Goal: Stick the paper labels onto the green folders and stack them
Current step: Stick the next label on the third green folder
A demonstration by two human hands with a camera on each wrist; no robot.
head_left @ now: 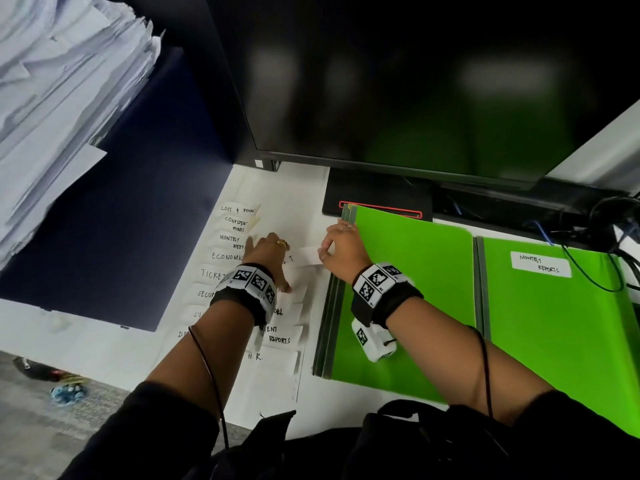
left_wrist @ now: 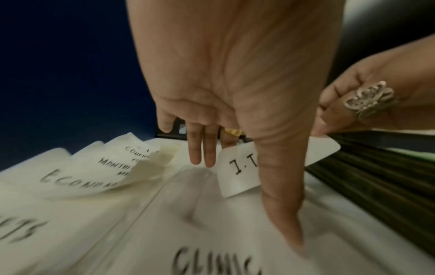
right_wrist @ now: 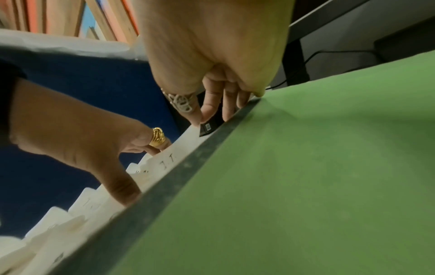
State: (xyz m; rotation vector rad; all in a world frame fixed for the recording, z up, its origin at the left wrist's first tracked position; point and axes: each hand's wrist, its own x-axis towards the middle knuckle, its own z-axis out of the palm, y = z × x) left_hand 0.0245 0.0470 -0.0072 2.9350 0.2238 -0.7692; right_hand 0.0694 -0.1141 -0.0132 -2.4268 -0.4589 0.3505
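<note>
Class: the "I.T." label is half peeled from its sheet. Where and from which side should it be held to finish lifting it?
Grip the I.T. label by its free blank end, from the folder stack side, where the right hand pinches it. That end curls up off the sheet, which the left hand presses flat.

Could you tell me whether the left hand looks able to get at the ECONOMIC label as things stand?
Probably yes. The left hand holds nothing; its thumb presses the label sheet, with its fingers right beside the ECONOMIC label. Nothing lies over that label, and the right hand is busy pinching the I.T label.
</note>
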